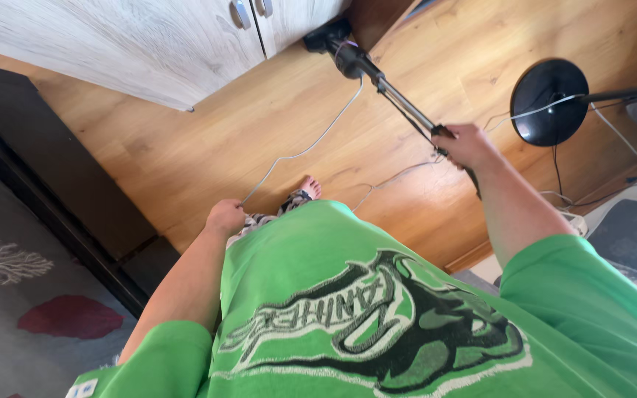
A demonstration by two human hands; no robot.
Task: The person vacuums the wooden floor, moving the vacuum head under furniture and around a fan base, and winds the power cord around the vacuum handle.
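View from the head camera, looking down the front of a green printed shirt (377, 324) to a wooden floor (186, 140). The right hand (466, 144) is clenched around the upper end of a vacuum wand (399, 99), a metal tube slanting away to a dark floor nozzle (327, 35) that sits at the foot of a pale wood cabinet (112, 37). The left hand (225, 217) has its grip closed on a thin grey cord (311, 144), which curves across the floor toward the wand. A bare foot (310, 187) shows between the hands. To the right stands a round black base (of a stand) (548, 102), with loose cables near it.
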